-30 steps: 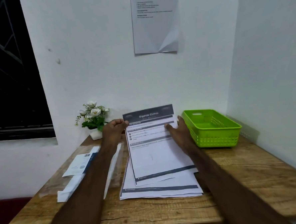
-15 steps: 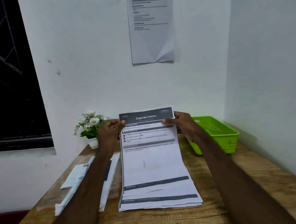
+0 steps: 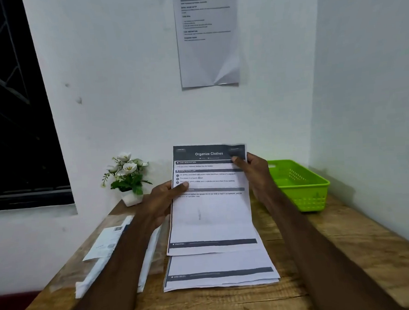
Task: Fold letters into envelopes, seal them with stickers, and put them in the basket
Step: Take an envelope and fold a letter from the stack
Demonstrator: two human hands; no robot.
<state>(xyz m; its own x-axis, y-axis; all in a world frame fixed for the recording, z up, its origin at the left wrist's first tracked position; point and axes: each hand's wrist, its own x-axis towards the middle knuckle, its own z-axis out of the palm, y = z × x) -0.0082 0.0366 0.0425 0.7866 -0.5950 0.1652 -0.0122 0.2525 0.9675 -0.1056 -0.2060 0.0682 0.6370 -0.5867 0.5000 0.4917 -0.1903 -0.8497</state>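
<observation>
I hold up a printed letter [image 3: 211,207] headed "Organize Clothes", its top edge raised off the desk and its lower edge resting near the stack of letters [image 3: 220,271] below. My left hand [image 3: 163,200] pinches its left edge with the thumb on the front. My right hand [image 3: 255,173] grips the upper right corner, thumb on the front. A green basket [image 3: 301,187] stands at the right against the wall. White envelopes [image 3: 104,254] lie to the left, partly hidden by my left forearm.
A small white pot of artificial flowers [image 3: 128,178] stands at the back left of the wooden desk [image 3: 348,254]. A printed sheet [image 3: 207,38] hangs on the wall above. A dark window [image 3: 11,106] is at the left; white walls close the back and right.
The top letter has been lifted higher off the stack. My left hand slid down its left edge, and my right hand moved to the upper right corner.
</observation>
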